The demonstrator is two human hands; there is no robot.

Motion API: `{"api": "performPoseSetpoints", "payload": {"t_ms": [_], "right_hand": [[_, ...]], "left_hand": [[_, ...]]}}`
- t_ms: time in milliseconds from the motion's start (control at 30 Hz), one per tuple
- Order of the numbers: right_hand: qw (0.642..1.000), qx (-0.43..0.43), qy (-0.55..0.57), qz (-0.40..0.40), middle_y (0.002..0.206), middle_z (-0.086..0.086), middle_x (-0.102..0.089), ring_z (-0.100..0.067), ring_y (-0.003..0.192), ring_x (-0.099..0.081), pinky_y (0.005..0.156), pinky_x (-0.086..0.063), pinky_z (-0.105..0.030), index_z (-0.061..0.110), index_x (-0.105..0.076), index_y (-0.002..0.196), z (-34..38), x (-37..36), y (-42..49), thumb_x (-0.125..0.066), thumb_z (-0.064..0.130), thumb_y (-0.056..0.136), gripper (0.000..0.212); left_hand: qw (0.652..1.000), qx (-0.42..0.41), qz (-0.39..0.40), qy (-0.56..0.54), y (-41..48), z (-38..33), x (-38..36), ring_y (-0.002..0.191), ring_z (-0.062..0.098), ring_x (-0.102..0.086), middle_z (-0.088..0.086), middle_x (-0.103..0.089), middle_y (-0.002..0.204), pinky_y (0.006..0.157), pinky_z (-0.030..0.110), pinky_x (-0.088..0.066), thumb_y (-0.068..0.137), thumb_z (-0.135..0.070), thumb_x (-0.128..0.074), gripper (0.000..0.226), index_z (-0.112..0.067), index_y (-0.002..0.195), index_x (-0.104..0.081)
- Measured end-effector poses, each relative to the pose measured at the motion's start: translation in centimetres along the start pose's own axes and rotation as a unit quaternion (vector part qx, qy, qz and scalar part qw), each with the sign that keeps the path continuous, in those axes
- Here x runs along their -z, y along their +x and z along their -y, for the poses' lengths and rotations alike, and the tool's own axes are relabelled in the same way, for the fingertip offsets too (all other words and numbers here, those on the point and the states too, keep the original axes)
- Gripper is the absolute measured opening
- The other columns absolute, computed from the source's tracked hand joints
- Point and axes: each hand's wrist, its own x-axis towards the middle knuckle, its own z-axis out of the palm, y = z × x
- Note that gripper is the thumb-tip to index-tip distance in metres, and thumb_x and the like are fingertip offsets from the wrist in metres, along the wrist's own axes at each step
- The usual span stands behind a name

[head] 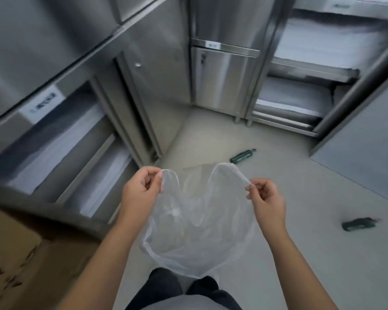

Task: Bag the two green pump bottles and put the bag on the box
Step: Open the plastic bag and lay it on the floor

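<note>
I hold a clear plastic bag (195, 229) in front of me, spread between both hands above the floor. My left hand (141, 189) pinches its left handle loop and my right hand (267, 198) pinches the right one. The bag hangs empty with its mouth pulled apart. One green pump bottle (243, 156) lies on its side on the pale floor beyond the bag. The other green pump bottle (358, 223) lies on the floor to my right. A brown cardboard box (20, 253) stands at the lower left.
Stainless steel cabinets (222, 74) and open shelves (305, 70) with white folded material line the left side and the back. A steel panel (367, 157) stands at the right. My legs (184, 287) show below the bag.
</note>
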Motion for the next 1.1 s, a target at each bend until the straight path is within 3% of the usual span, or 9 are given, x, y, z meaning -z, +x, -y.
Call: {"api": "performPoseSetpoints", "payload": {"t_ms": [100, 233, 400, 567, 733, 900, 1100], "right_hand": [[0.998, -0.006, 0.005, -0.056, 0.073, 0.005, -0.062, -0.01, 0.065, -0.059, 0.05, -0.04, -0.007, 0.03, -0.057, 0.075, -0.5, 3.3, 1.6, -0.055, 0.01, 0.086, 0.023], [0.992, -0.027, 0.002, -0.124, 0.074, 0.006, -0.061, -0.018, 0.07, -0.058, 0.051, -0.041, -0.007, 0.03, -0.056, 0.076, -1.6, 6.6, 4.0, -0.056, 0.01, 0.086, 0.023], [0.985, -0.039, -0.028, -0.168, 0.074, 0.007, -0.06, -0.021, 0.073, -0.059, 0.05, -0.04, -0.008, 0.029, -0.055, 0.077, -1.8, 8.3, 9.3, -0.055, 0.011, 0.086, 0.021], [0.982, -0.046, -0.055, -0.174, 0.075, 0.007, -0.06, -0.022, 0.072, -0.058, 0.046, -0.038, -0.009, 0.033, -0.054, 0.077, -1.1, 8.4, 16.7, -0.055, 0.013, 0.087, 0.022], [0.983, -0.038, -0.076, -0.162, 0.076, 0.006, -0.06, -0.024, 0.077, -0.061, 0.049, -0.042, -0.012, 0.028, -0.057, 0.083, 1.4, 6.8, 28.5, -0.055, 0.011, 0.087, 0.017], [0.985, -0.024, -0.101, -0.138, 0.08, 0.008, -0.062, -0.017, 0.08, -0.061, 0.057, -0.042, -0.016, 0.022, -0.057, 0.089, 1.9, 6.2, 30.9, -0.054, 0.012, 0.088, 0.011], [0.989, -0.006, -0.123, -0.083, 0.085, 0.002, -0.065, -0.013, 0.08, -0.06, 0.061, -0.04, -0.015, 0.021, -0.058, 0.089, 2.3, 5.9, 37.3, -0.056, 0.013, 0.087, 0.008]], "left_hand": [[0.999, -0.014, 0.039, 0.003, 1.8, -0.9, -3.8, 0.06, 0.011, -0.053, -0.006, -0.058, 0.055, 0.064, 0.031, -0.045, 0.089, -0.019, -0.055, 0.012, -0.023, 0.079, -0.06], [0.996, -0.033, 0.082, 0.026, 4.4, -1.6, -8.8, 0.05, 0.005, -0.044, -0.005, -0.057, 0.055, 0.051, 0.02, -0.036, 0.089, -0.013, -0.052, 0.01, -0.017, 0.081, -0.056], [0.992, -0.023, 0.114, 0.043, 9.9, -1.4, -14.7, 0.044, 0.007, -0.041, -0.011, -0.058, 0.05, 0.051, 0.029, -0.034, 0.089, -0.016, -0.053, 0.018, -0.026, 0.074, -0.052], [0.99, -0.002, 0.131, 0.048, 16.2, -2.5, -19.8, 0.036, 0.002, -0.041, 0.001, -0.053, 0.05, 0.05, 0.029, -0.034, 0.088, -0.016, -0.053, 0.014, -0.021, 0.075, -0.052], [0.99, 0.001, 0.132, 0.044, 26.3, -5.0, -24.4, 0.039, 0.004, -0.041, -0.001, -0.05, 0.049, 0.049, 0.031, -0.036, 0.088, -0.017, -0.055, 0.016, -0.022, 0.073, -0.051], [0.989, 0.002, 0.135, 0.065, 28.6, -5.2, -25.4, 0.046, 0.014, -0.046, -0.01, -0.051, 0.043, 0.052, 0.033, -0.039, 0.088, -0.022, -0.054, 0.016, -0.024, 0.072, -0.05], [0.993, 0.033, 0.082, 0.084, 31.4, -4.9, -27.4, 0.038, 0.005, -0.042, -0.013, -0.054, 0.04, 0.05, 0.031, -0.035, 0.089, -0.023, -0.052, 0.014, -0.018, 0.077, -0.054]]}}
